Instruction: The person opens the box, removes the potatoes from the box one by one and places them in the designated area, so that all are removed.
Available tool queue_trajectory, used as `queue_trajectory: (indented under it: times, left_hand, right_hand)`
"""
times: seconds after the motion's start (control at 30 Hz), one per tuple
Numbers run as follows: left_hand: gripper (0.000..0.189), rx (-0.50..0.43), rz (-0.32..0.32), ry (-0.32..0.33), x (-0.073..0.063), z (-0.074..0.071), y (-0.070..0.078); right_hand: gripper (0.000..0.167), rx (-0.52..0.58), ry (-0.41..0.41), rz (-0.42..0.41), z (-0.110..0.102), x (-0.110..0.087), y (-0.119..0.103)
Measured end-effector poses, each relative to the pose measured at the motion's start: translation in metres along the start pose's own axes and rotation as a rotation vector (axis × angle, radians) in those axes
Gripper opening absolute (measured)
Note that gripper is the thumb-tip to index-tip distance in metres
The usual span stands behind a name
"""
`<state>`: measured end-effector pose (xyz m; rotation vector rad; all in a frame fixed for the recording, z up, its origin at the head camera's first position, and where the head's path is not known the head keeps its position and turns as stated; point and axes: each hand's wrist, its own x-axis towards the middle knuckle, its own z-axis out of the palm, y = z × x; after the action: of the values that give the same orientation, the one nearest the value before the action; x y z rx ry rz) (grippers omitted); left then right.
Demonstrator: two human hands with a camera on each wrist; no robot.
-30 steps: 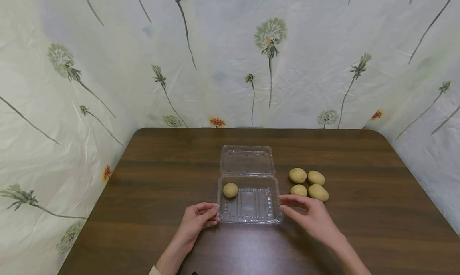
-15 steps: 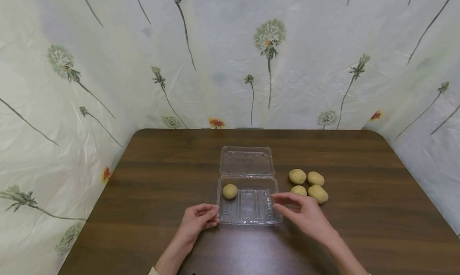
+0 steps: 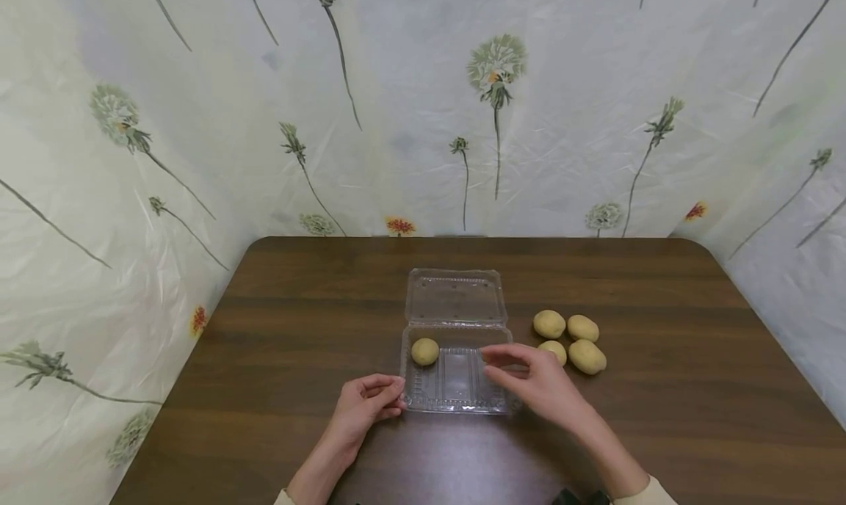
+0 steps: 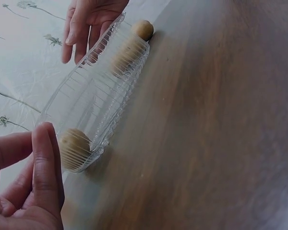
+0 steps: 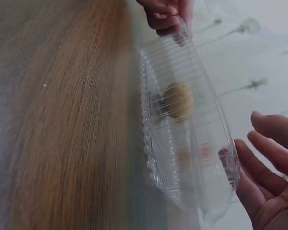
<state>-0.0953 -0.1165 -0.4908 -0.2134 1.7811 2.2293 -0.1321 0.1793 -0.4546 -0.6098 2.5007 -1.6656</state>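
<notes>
A clear plastic clamshell container (image 3: 456, 404) lies on the table with its lid (image 3: 454, 296) folded back, away from me. One potato (image 3: 425, 351) sits in the tray's left part; it shows through the ribbed wall in the right wrist view (image 5: 178, 101) too. My left hand (image 3: 362, 411) pinches the tray's left rim near the front corner between thumb and fingers. Over the tray's right side hovers my right hand (image 3: 538, 382), thumb and fingers apart, holding nothing. In the right wrist view, the right hand's fingers (image 5: 261, 167) are close to the container's side; whether they touch is unclear.
Several more potatoes (image 3: 587, 357) lie grouped on the table to the right of the container, one partly behind the right hand. The brown wooden table (image 3: 297, 307) meets a flowered plastic sheet (image 3: 410, 86) at its back and sides.
My right hand has moved left, from the container's right rim to above the tray. The left hand keeps its pinch on the left rim, and the potatoes and container stay in place.
</notes>
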Motion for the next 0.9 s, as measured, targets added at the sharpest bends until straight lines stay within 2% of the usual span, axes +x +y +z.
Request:
queue_trajectory:
  times: [0.4, 0.9]
  left_hand:
    - [0.038, 0.009, -0.008, -0.005, 0.002, -0.001, -0.001]
    - [0.038, -0.011, -0.005, -0.011, 0.004, -0.004, -0.005]
  right_hand:
    - [0.034, -0.084, -0.035, -0.027, 0.011, 0.015, 0.002]
    - [0.039, -0.077, -0.125, -0.064, 0.032, 0.034, 0.002]
